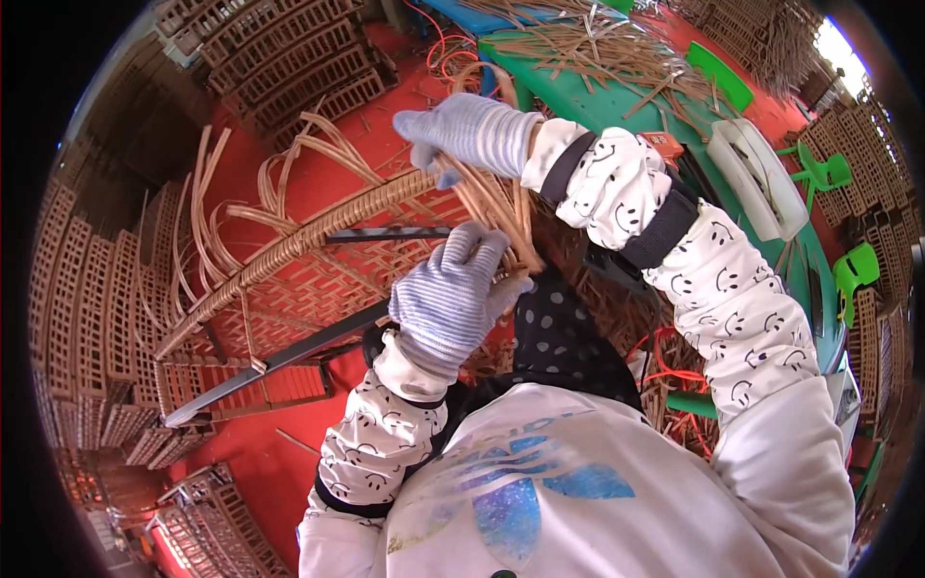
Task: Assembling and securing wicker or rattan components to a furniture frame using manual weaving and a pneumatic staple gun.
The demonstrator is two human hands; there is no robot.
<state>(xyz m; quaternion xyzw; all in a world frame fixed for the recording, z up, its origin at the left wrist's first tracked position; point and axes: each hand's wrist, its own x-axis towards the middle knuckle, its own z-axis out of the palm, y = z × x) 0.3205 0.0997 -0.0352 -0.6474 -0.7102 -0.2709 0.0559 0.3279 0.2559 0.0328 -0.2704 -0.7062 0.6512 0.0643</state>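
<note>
A large woven wicker panel point(366, 275) with a thick braided rim point(289, 241) lies before me on the left, dark metal bars point(279, 361) running across it. Both my hands wear striped gloves. My left hand point(448, 299) is closed at the panel's near right corner, its fingers around the strands bunched there. Farther off, my right hand point(467, 135) is bent over the upper part of these long tan wicker strands point(496, 207), its thumb and fingers closed on them. The exact grip under the gloved fingers is partly hidden. Loose strand ends point(207, 197) curl up from the far rim.
To the right stands a green table point(597, 87) with heaped wicker strips point(588, 43) and a white tray point(756, 178) on it. Stacked woven panels point(279, 58) rise at the far left. Green chairs point(853, 275) are at the right, and an orange cable point(665, 356) lies beside me.
</note>
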